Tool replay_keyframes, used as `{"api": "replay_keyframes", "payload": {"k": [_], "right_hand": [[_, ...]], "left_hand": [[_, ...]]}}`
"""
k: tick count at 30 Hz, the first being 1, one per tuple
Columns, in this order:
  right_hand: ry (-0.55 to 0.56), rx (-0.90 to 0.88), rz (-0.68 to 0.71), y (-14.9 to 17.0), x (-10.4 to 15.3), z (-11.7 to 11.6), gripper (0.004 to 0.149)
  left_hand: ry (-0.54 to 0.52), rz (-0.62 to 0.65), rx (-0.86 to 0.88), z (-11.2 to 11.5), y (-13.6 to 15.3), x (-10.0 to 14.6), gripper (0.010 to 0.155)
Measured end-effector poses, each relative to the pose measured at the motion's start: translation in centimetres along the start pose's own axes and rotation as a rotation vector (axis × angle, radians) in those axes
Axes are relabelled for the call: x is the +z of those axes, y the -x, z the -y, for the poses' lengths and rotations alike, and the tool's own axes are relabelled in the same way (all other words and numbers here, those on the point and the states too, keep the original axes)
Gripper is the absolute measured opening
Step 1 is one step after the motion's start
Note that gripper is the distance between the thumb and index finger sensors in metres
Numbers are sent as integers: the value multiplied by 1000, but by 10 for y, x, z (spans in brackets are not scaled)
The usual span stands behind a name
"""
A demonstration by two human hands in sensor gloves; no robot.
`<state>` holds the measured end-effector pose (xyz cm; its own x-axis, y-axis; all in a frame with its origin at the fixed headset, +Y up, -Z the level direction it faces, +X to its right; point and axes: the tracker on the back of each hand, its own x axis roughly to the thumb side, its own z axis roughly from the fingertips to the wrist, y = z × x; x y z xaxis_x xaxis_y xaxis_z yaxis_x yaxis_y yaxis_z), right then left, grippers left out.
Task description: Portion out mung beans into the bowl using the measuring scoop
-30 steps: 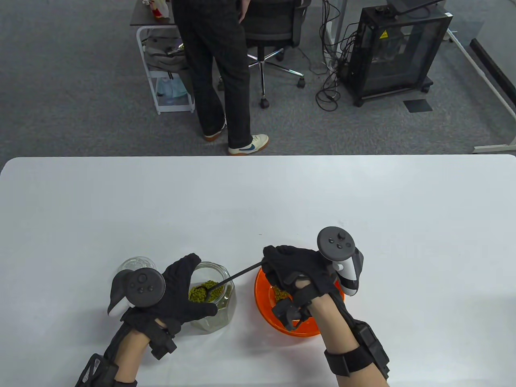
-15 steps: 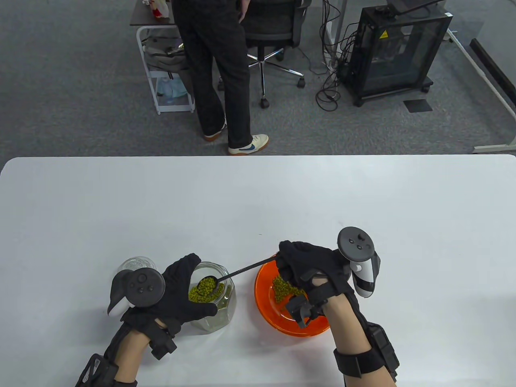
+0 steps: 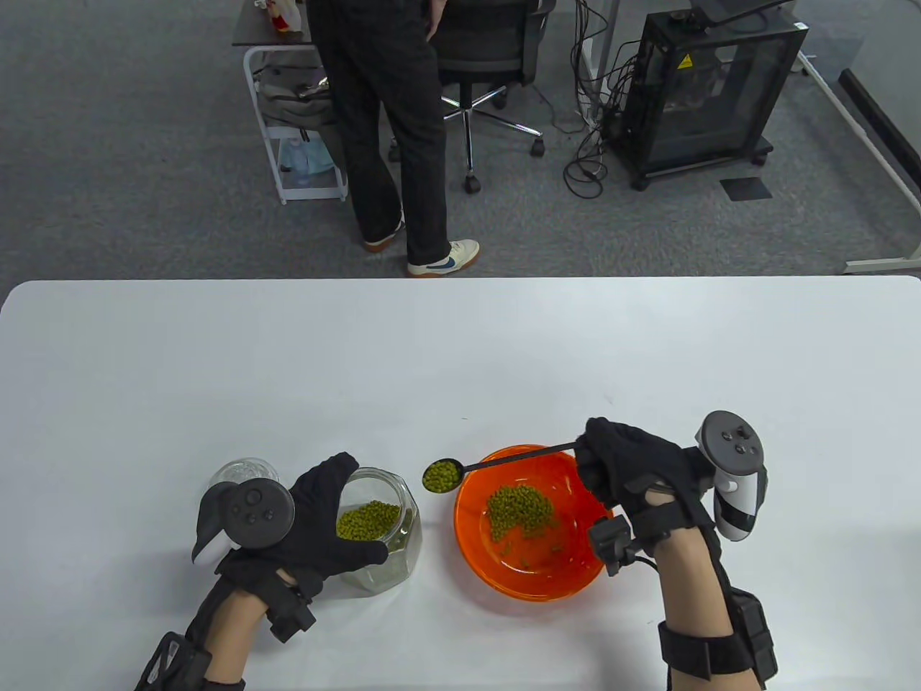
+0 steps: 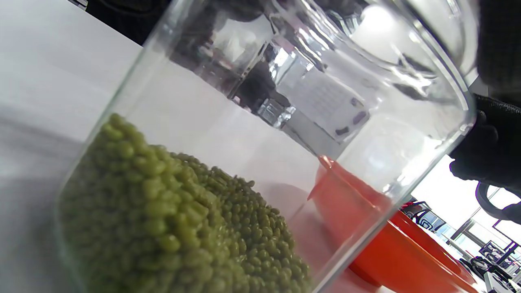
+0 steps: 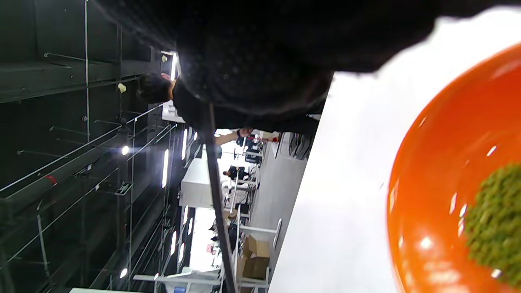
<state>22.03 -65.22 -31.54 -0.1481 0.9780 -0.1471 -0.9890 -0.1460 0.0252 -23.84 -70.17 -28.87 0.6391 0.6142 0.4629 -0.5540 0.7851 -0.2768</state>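
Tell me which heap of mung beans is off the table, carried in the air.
The small heap in the measuring scoop, held by the right hand between jar and orange bowl; the other two heaps lie inside those.

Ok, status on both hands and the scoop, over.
Left hand holds the glass jar. Right hand grips the scoop, loaded with mung beans, between jar and orange bowl. Nothing in the way.

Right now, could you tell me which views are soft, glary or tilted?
Table view: sharp and evenly lit. Left wrist view: tilted, reflections streaking the glass jar, near beans soft. Right wrist view: turned sideways, orange bowl blurred, ceiling lights flaring.
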Motion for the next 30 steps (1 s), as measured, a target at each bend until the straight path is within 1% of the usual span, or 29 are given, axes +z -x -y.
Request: {"api": "replay_keyframes", "payload": {"k": [1,6,13,17,23,27,30], "right_hand": [[17,-6,-8,4,0,9,44],[34,-21,-36,22,1,40,44],[65,-19,-34,40,3,66,44],[66,-38,-37,48,5,73,44],[74,1,-42,57,8,80,44],[77,46,-26,59,9,79,44],[82,87,-16,58,10,74,44]], "left_hand": [[0,0,3,0,0,0,125],[1,0,3,0,0,0,126],[-3,1,9,0,0,0,125],[-7,3,20,1,0,0,125],[-6,3,20,1,0,0,125],[-6,3,20,1,0,0,125],[-7,2,21,1,0,0,125]]}}
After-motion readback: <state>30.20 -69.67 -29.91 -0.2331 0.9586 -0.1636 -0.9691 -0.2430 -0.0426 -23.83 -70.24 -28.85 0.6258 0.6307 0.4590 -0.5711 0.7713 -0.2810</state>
